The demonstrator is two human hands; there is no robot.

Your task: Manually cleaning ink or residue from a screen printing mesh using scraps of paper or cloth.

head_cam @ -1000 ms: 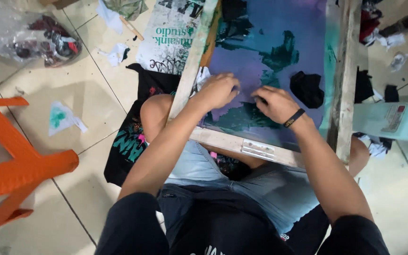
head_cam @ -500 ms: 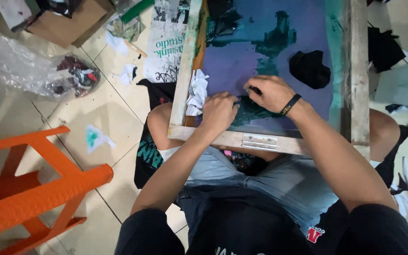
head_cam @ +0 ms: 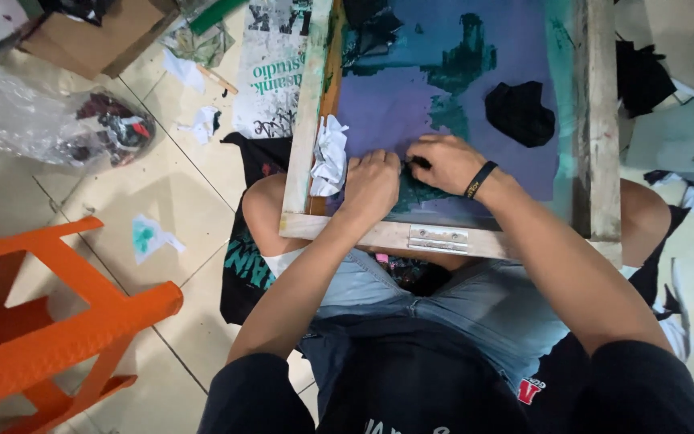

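Screen-printing frame (head_cam: 443, 238), seen from above: one wooden frame with a stretched mesh (head_cam: 411, 104) stained purple, teal and green, resting across your lap with its near rail over your thighs and its far end running out of view at the top. Judge the rails stiff and fairly light, good to grip at the near rail or the two side rails; judge the mesh taut, thin and easily punctured, so press on it with flat fingers only. Your left hand (head_cam: 371, 183) is closed into a loose fist, knuckles down on the mesh near the frame's near-left corner, just beside a crumpled white rag (head_cam: 329, 157) that lies against the left rail. Your right hand (head_cam: 443, 163), wearing one black wristband (head_cam: 481, 179), has its fingers drawn together and pinched on something small and dark at the mesh surface; what that is you cannot tell. One metal hinge plate (head_cam: 438, 238) sits on the near rail between your forearms. One black scrap of cloth (head_cam: 520, 111) lies on the mesh towards the right rail, well apart from both hands. Off the frame, on the tiled floor (head_cam: 146, 193): one orange plastic stool (head_cam: 50, 321) at lower left, one clear plastic bag (head_cam: 42, 120) of rags, one cardboard box (head_cam: 94, 36) at the top left corner.
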